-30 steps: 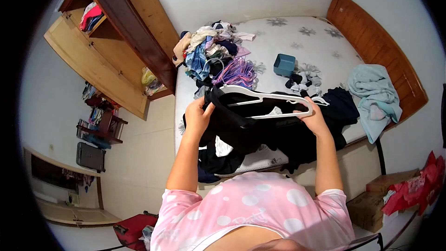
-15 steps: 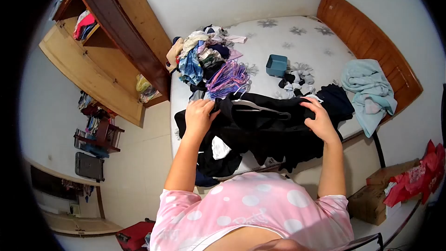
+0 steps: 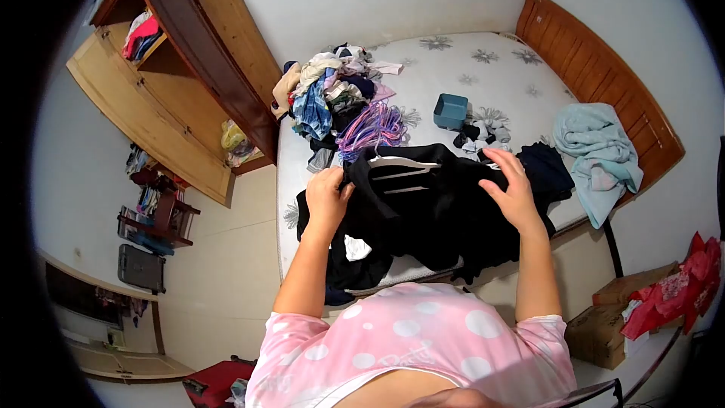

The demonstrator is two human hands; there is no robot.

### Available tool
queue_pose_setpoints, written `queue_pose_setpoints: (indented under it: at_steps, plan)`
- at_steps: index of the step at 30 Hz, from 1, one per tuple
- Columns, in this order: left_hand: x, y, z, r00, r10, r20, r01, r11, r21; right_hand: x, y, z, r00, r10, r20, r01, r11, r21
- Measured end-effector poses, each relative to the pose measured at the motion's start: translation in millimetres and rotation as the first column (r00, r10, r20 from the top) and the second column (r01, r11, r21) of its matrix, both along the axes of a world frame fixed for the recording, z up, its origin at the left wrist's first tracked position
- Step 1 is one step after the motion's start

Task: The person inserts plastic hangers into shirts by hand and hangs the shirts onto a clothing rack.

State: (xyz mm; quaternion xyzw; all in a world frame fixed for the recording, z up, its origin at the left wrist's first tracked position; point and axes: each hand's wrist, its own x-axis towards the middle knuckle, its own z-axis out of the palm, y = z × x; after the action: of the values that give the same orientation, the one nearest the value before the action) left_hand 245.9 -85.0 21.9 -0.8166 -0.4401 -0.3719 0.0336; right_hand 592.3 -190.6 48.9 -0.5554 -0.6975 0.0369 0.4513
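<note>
A black garment (image 3: 430, 219) spreads across the near edge of the bed, its neck opening towards the far side. Inside that opening shows a pale hanger (image 3: 404, 176), partly covered by the cloth. My left hand (image 3: 327, 200) is closed on the garment's left shoulder. At the right shoulder, my right hand (image 3: 513, 189) has its fingers apart, thumb and forefinger spread, and does not grip the cloth. Just beyond the garment lies a bundle of purple and pink hangers (image 3: 374, 128). A white cloth patch (image 3: 356, 248) shows among dark clothes below my left hand.
A heap of clothes (image 3: 325, 91) is at the bed's far left. A teal box (image 3: 451, 111) stands on the mattress (image 3: 415, 53) near small socks (image 3: 491, 136). Dark folded clothes (image 3: 545, 170) and a light blue towel (image 3: 600, 147) lie right. An open wardrobe (image 3: 204, 53) stands left.
My right hand has let go of the garment's right shoulder and its fingers have spread. The garment's neck has shifted left, showing more of the hanger inside.
</note>
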Motion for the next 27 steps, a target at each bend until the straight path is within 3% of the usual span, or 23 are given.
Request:
queue_pose_setpoints:
  at_steps: [1,4,5,8,15,20,24,26,27]
  plan:
    - [0.3,-1.8,1.6,1.0,-0.001,-0.011,0.001,1.0,0.001,-2.0,2.2,-1.2,0.999,0.041,-0.036,-0.043,0.998,-0.055]
    - [-1.2,-4.6,9.0,0.998,-0.06,-0.003,0.06,0.998,0.026,4.5,14.7,-16.0,0.974,0.102,0.201,-0.063,0.98,-0.19]
    - [-2.2,-4.5,8.1,0.998,-0.07,-0.001,0.07,0.997,0.03,3.1,17.4,-21.3,0.978,0.148,0.147,-0.117,0.973,-0.201]
    - [-4.2,-5.8,5.2,0.996,-0.084,0.001,0.084,0.996,0.022,-9.1,20.0,-23.3,0.964,0.19,0.187,-0.161,0.974,-0.159]
    - [1.1,-9.5,12.1,0.991,-0.104,-0.089,0.099,0.993,-0.059,-52.4,26.4,-17.7,0.951,0.103,0.293,-0.102,0.995,-0.018]
    - [-16.6,1.4,31.2,0.984,-0.165,0.06,0.165,0.986,0.007,-42.2,31.9,-4.1,0.982,0.001,0.191,-0.011,0.998,0.055]
    - [-51.5,17.0,19.9,0.982,-0.058,0.181,0.083,0.988,-0.131,-13.1,31.8,-3.1,0.99,-0.058,0.13,0.049,0.996,0.073]
    - [-72.1,31.3,-6.5,0.963,-0.035,0.267,0.136,0.919,-0.371,-6.9,28.3,4.8,0.992,-0.064,0.111,0.06,0.997,0.042]
    - [-82.5,39.7,-19.1,0.959,-0.027,0.282,0.123,0.937,-0.327,-2.3,29.5,3.3,0.992,-0.073,0.1,0.067,0.996,0.056]
